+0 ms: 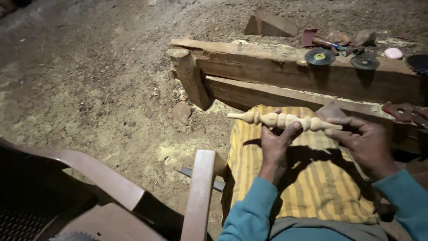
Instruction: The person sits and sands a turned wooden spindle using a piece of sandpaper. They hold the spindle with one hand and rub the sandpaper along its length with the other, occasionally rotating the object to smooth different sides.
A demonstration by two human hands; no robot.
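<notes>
Left hand (275,143) grips the turned wooden spindle (281,120) near its middle, held level above the yellow striped cloth (312,187) on the lap. Right hand (363,142) pinches the spindle's right end, possibly with a small scrap of sandpaper; lighting too dim to confirm. Two round discs (319,56) lie on the wooden beam (267,67) beyond.

Both arms wear long teal-blue fabric sleeves (249,209) reaching the wrists; the bare left hand (275,145) and right hand (363,143) carry no gloves or rings.
</notes>
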